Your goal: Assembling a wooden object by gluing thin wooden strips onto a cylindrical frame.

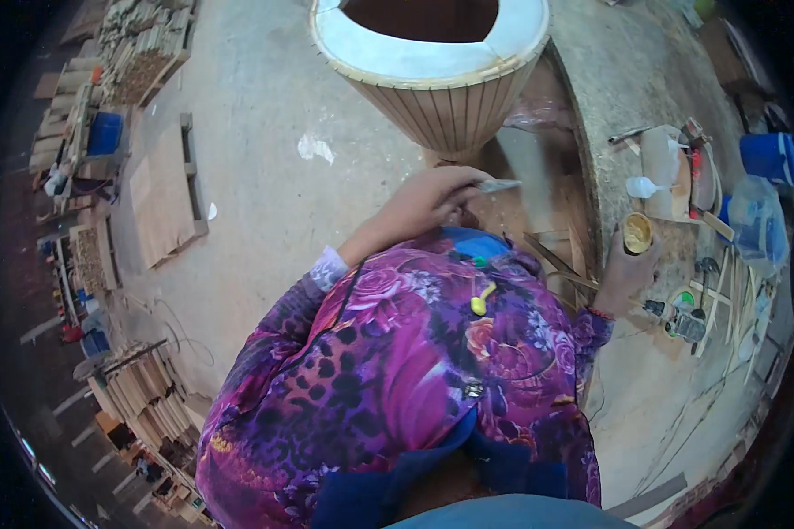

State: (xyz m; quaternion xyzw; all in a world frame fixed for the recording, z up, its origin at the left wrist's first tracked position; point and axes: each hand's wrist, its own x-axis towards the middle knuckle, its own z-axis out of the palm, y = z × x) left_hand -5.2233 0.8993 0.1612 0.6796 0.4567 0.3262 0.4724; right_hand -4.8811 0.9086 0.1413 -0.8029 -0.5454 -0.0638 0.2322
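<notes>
In front of me stands a round, tapered piece with thin wooden slats (441, 115) and a wide pale rim (397, 55) around a dark opening. Just below its narrow end, my left hand (437, 196) is closed around a small flat blade like a putty knife (500, 186), its tip pointing right. The blade's handle is hidden in my fingers, and the tip looks apart from the slats. Off to the right, my right hand (628, 275) grips a small cup of yellowish paste (637, 233), its open top facing up.
A worktop or ledge (622, 189) on the right carries a white squeeze bottle (642, 187), a power tool (685, 323) and wooden strips (730, 295). Blue buckets (767, 159) stand beyond. At left lie a plywood sheet (163, 198) and stacked wood (146, 392).
</notes>
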